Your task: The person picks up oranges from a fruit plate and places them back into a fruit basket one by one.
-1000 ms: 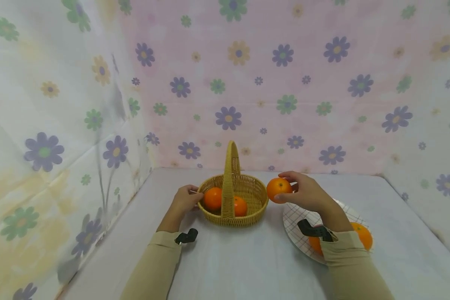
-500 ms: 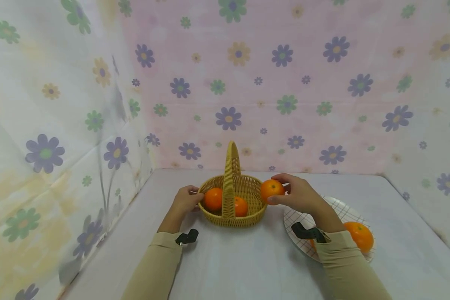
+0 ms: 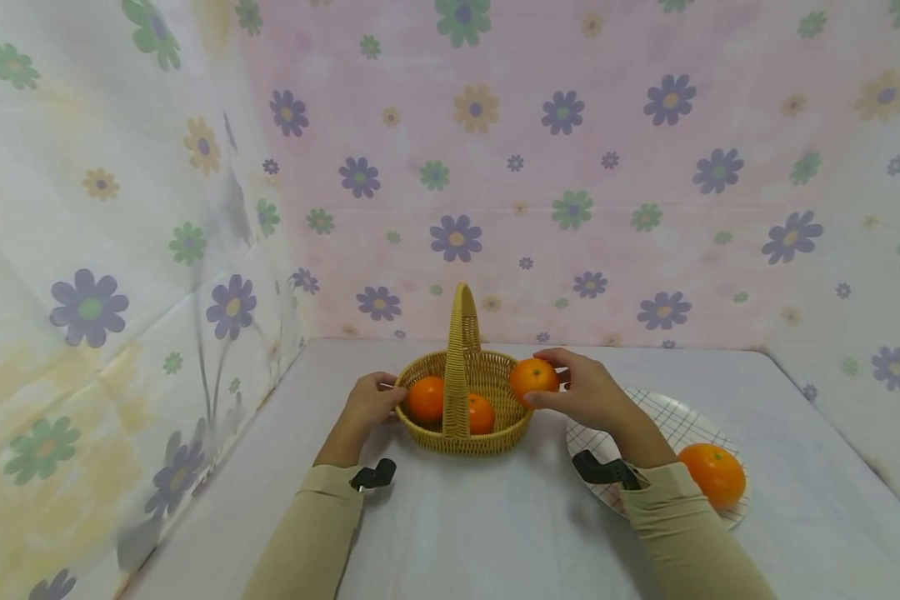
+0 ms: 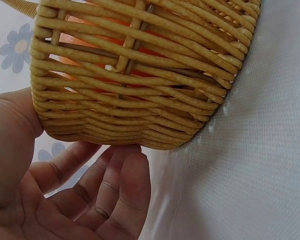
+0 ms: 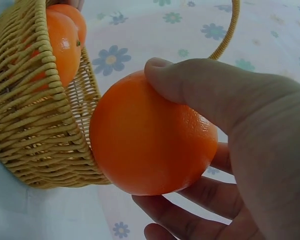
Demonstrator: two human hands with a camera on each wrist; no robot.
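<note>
A yellow wicker basket [image 3: 487, 446] with a tall arched handle stands on the table, and two oranges [image 3: 425, 398] lie inside it. My left hand [image 3: 370, 402] pinches the basket's left rim; in the left wrist view the thumb is at the wicker wall [image 4: 130, 110] and the fingers curl beneath the rim. My right hand [image 3: 588, 396] grips another orange [image 3: 534, 380] between thumb and fingers, over the basket's right rim. The right wrist view has this orange [image 5: 150, 135] large in front, close to the rim.
A white plate with a grid pattern [image 3: 667, 412] lies at the right, partly under the right forearm. On it sits an orange [image 3: 712, 475]. Flowered cloth [image 3: 495, 192] hangs behind and at both sides of the white table [image 3: 450, 525].
My right hand has carried its orange leftward, from beside the basket to over its right rim. The left hand has stayed at the left rim.
</note>
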